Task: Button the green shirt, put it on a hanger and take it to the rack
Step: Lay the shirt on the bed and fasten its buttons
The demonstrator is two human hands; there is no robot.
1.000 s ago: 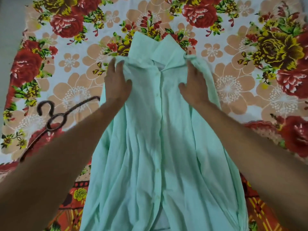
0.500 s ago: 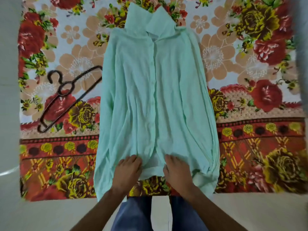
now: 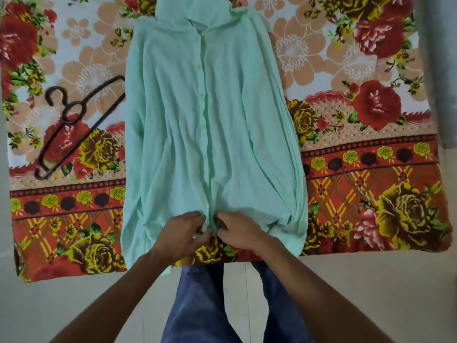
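Note:
The pale green shirt (image 3: 210,115) lies flat, front up, on a flowered sheet, collar at the far end and hem nearest me. A row of small buttons runs down its middle. My left hand (image 3: 180,235) and my right hand (image 3: 238,233) meet at the hem's centre, each pinching one edge of the button strip, fingers closed on the cloth. A dark hanger (image 3: 74,120) lies on the sheet left of the shirt, its hook pointing to the far left, one arm tucked under the shirt's edge.
The flowered sheet (image 3: 371,194) covers a pale floor (image 3: 371,293). My legs in blue jeans (image 3: 212,305) stand at the sheet's near edge. A grey upright surface (image 3: 442,70) rises along the right border.
Both hands left the shoulders, came down to the hem, then drew together onto the bottom of the button strip. The view has pulled back from the shirt.

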